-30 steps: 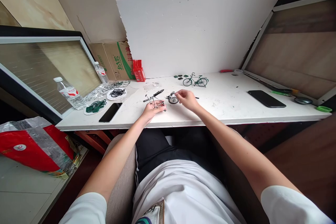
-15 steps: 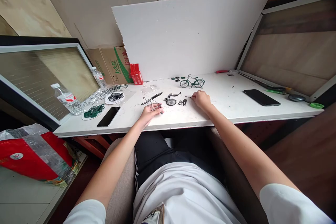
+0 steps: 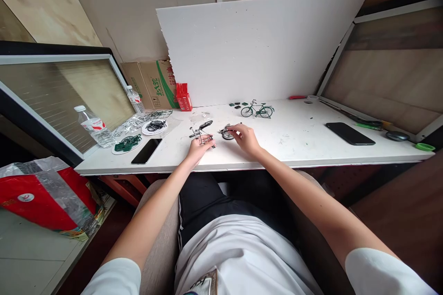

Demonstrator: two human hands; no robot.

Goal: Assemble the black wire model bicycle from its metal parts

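My left hand (image 3: 200, 151) is closed around the lower part of a black model bicycle frame (image 3: 199, 133), holding it tilted just above the table. A dark wheel or fender shows at its upper end. My right hand (image 3: 246, 139) is in a pinch over a small black model wheel (image 3: 227, 135) lying on the table. Whatever sits between its fingertips is too small to make out. Behind the right hand, a finished-looking green model bicycle (image 3: 258, 109) stands upright. Other loose black parts are mostly covered by that hand.
At the left are a phone (image 3: 146, 151), green parts on a round plate (image 3: 116, 151), black parts on a white plate (image 3: 145, 131), and a water bottle (image 3: 95, 126). A red box (image 3: 184, 97) stands behind. Another phone (image 3: 350, 133) and a mouse (image 3: 397, 136) lie right.
My right hand has moved left, from beside the loose parts to over the small wheel. My left hand keeps hold of the frame, which has turned slightly. The camera view has shifted a little.
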